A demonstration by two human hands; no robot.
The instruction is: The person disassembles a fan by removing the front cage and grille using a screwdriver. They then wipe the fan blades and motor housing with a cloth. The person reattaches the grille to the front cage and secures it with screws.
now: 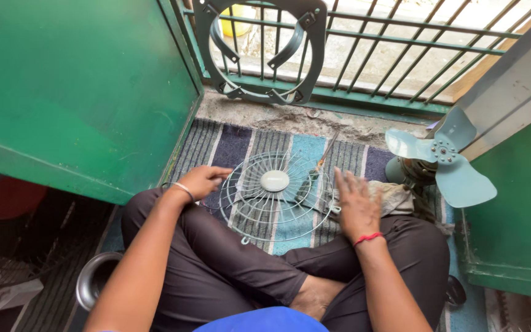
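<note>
steel pot (93, 284): sat at the person's left knee, partly out of frame; judged easy to knock over with a knee shift.
left hand (200, 182): rested on the left rim of the wire fan guard (276, 195), fingers curled onto the outer wire, loosely gripping it. Risk: thin wires could pinch or bend if it bore down.
wire fan guard: lay flat on the striped mat (235, 144) in front of the crossed legs, white hub cap up. Held on one side only, so it could pivot or slide on the mat.
screwdriver (324, 154): lay across the guard's far right edge, tip pointing away. Loose; moving the guard would likely roll it off or snag it in the wires.
right hand (356, 203): hovered flat at the guard's right rim, fingers spread and released, holding nothing. Whether it touched the rim I couldn't tell.
rag (394, 198): bunched just right of that hand; could catch on the guard's clips.
fan motor with blades (440, 161): propped on the mat near the right wall, blades exposed. Looked tippy; an elbow could topple it.
square fan frame (259, 49): leaned against the green railing (401, 43) beyond; could slide down.
</note>
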